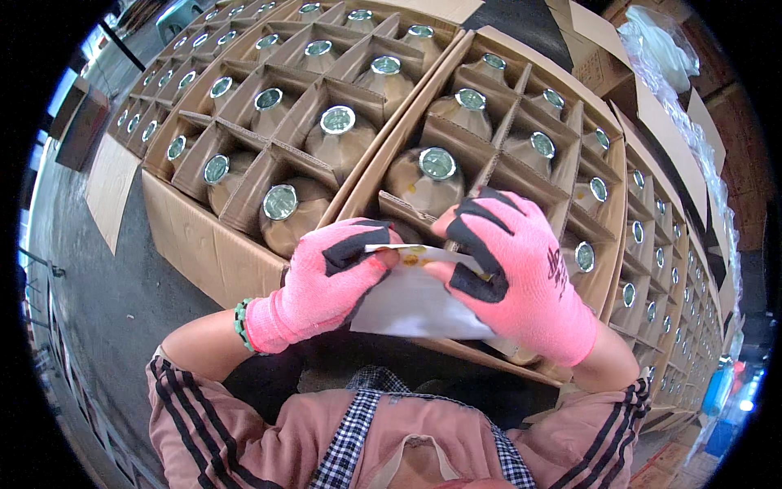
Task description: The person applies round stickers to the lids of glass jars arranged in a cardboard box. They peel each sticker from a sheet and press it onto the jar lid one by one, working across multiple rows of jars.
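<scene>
My left hand (322, 281), in a pink knit glove with dark patches, pinches the upper left edge of a white sheet (419, 303). Several small yellow-brown spots show near the sheet's top edge. On its right side, my right hand (525, 273), gloved alike with bare fingertips showing, grips the same sheet between thumb and fingers. The sheet hangs over the near edge of a divided cardboard box (599, 236). Just beyond the hands, a silvery round-shouldered glass flask (423, 181) stands mouth up in its compartment.
Another divided box (212, 253) of similar flasks stands to the left, with more boxes behind it. Further rows of filled boxes (664, 253) run along the right. A loose cardboard flap (112, 191) juts over the dark floor (142, 273). Clear plastic wrap (664, 49) lies at the far right.
</scene>
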`<state>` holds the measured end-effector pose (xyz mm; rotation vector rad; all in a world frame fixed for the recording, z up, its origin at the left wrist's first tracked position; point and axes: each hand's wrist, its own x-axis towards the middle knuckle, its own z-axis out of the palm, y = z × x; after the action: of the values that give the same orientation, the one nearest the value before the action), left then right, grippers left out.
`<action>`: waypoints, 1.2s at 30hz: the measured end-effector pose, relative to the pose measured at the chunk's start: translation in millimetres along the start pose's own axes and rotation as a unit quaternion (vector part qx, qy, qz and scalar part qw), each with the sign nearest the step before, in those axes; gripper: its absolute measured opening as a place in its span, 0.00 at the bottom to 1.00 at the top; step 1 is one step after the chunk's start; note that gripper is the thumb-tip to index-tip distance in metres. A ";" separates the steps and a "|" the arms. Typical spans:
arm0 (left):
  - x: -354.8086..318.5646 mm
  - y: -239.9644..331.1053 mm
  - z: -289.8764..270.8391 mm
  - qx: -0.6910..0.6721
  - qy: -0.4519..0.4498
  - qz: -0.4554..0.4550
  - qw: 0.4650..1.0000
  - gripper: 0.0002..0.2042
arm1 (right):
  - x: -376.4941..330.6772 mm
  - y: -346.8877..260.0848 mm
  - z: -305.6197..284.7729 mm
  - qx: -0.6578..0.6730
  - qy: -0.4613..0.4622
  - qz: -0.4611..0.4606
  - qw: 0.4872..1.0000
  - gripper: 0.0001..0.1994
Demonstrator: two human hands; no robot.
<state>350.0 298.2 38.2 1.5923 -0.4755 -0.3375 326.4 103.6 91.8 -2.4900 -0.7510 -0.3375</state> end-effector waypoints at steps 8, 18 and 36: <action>-11.6 5.3 -9.1 -0.192 0.038 -0.123 0.973 0.08 | 15.1 -8.1 19.8 -0.030 0.021 -0.082 0.996 0.14; -8.1 8.2 -4.1 -0.179 0.026 -0.125 0.976 0.12 | 1.9 -4.7 21.6 0.013 0.036 -0.055 0.998 0.13; 1.5 -71.6 -60.7 -0.115 0.035 -0.096 0.988 0.10 | 17.4 242.5 23.3 -0.308 -0.313 0.229 0.869 0.15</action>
<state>388.0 352.7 -28.1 1.4222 -0.2199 -0.4630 481.2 -49.5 -18.8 -3.3275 -0.2446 0.5189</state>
